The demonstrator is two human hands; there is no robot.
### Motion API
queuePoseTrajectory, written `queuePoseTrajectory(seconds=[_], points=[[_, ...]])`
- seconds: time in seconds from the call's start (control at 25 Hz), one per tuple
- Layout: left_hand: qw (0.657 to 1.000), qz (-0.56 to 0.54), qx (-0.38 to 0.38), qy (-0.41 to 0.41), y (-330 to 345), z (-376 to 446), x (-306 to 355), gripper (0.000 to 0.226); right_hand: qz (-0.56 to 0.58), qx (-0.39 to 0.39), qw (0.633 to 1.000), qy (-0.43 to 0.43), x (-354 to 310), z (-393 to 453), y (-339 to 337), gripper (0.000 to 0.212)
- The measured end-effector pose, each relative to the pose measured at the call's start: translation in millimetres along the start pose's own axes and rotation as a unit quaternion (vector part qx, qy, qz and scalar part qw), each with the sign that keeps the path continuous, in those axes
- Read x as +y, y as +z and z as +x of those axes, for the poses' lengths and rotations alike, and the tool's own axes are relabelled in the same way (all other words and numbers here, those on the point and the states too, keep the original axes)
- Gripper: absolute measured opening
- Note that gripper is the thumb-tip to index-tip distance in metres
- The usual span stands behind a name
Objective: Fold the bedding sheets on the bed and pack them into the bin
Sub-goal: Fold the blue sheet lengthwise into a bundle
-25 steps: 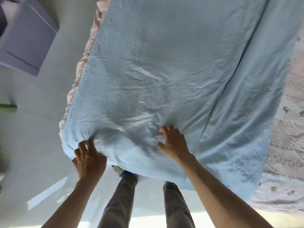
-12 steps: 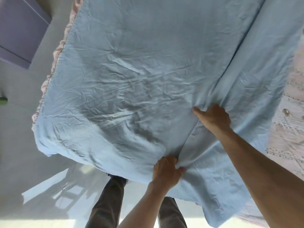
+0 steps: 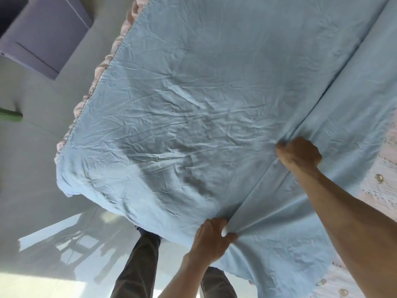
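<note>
A wrinkled light blue sheet (image 3: 193, 104) lies spread over the bed, with a long straight fold edge running diagonally across its right part. My left hand (image 3: 211, 239) pinches the sheet at the near end of that fold edge, close to the bed's front edge. Farther along the same edge, my right hand (image 3: 299, 154) is closed on the cloth, which bunches under its fingers. Beneath the sheet a pink embroidered bedcover (image 3: 380, 186) shows at the right. No bin can be identified with certainty.
A pink frilled trim (image 3: 94, 87) runs along the bed's left edge. A purple box-like object (image 3: 45, 37) stands on the grey floor at upper left, and a green object (image 3: 10, 116) pokes in at the left. My legs (image 3: 139, 269) stand against the bed's front.
Both hands shifted right from the sheet's front left corner onto the diagonal fold edge and closed on it. Since half a second ago they stay there and only the view shifts.
</note>
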State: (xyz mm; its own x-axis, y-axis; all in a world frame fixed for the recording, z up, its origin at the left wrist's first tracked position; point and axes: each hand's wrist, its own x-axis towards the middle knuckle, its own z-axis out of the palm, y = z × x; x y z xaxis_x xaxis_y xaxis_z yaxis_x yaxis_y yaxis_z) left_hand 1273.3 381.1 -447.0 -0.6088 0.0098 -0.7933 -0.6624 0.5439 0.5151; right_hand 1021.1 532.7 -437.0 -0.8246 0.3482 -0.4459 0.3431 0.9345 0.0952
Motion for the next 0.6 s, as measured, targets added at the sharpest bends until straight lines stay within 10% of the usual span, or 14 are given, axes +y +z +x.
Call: queuePoseTrajectory(seconds=[0.28, 0.6], points=[[1.0, -0.007, -0.001, -0.002, -12, -1, -28, 0.021, 0.079, 0.001, 0.995, -0.054, -22, -9, -23, 0.045], [0.976, -0.122, 0.18, -0.021, -168, -37, -117, 0.018, 0.094, -0.026, 0.94, -0.327, -176, -50, -62, 0.026]])
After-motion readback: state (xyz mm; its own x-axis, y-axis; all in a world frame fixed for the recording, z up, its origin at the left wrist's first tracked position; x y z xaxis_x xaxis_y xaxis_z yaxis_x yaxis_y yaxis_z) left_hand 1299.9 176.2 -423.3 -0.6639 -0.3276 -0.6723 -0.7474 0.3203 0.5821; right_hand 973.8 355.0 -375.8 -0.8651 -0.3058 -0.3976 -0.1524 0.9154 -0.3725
